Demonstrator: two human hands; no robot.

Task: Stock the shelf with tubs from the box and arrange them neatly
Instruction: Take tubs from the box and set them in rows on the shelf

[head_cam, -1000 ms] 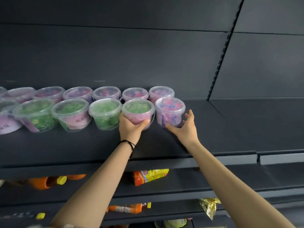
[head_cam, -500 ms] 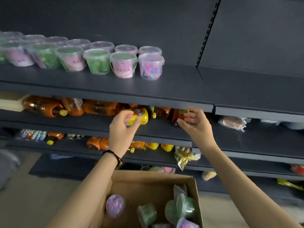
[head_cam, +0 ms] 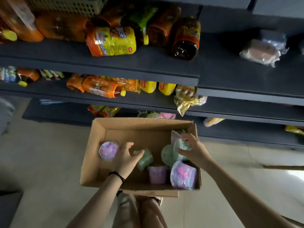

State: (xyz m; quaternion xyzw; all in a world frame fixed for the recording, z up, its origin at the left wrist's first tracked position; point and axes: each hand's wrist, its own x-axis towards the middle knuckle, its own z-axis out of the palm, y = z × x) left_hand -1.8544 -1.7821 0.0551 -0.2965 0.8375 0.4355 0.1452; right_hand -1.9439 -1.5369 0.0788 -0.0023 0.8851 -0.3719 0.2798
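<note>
Hands dropped into box (head_cam: 98,140); left hand (head_cam: 125,157) fingers spread, empty; right hand (head_cam: 195,150) fingers at green tub (head_cam: 181,145), grip unclear; bottles (head_cam: 111,41) above.

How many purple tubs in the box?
3: left tub beside the left hand; middle tub at the near wall; right tub in the near-right corner. More may hide under the right hand.

Below me, pale floor tiles (head_cam: 49,153) spread from 9 to 3 o'clock, a bright glare (head_cam: 296,176) at 3. Dark shelves (head_cam: 148,63) fill 10 to 2 o'clock, with bottles (head_cam: 111,41) and a grey basket (head_cam: 65,5) at 11.
</note>
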